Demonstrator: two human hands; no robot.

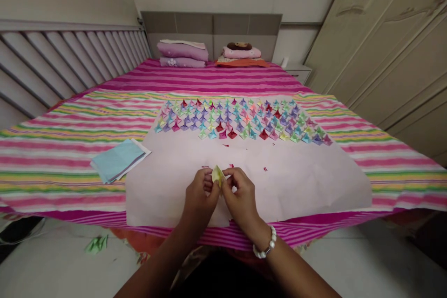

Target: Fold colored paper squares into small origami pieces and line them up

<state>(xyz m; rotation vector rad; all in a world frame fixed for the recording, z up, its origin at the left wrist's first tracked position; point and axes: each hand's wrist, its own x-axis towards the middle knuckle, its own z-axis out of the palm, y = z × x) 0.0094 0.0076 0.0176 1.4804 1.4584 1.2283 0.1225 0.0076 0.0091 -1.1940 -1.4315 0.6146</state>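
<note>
A small folded piece of yellow paper (217, 173) is pinched between my two hands, just above a large white sheet (307, 186). My left hand (201, 191) grips its left side with thumb and fingers. From the right, my right hand (241, 193) closes on it with thumb and forefinger; a white bead bracelet (265, 243) circles that wrist. Fingertips hide part of the folds. Beyond the hands, many small folded paper pieces (226, 118) in several colours stand in rows on the far part of the sheet.
A stack of coloured paper (118, 160), light blue on top, lies left of the sheet on the striped bedspread (52, 163). Small red scraps (265, 168) dot the sheet. Crumpled green paper (97, 244) lies on the floor. Folded purple bedding (183, 51) sits by the headboard.
</note>
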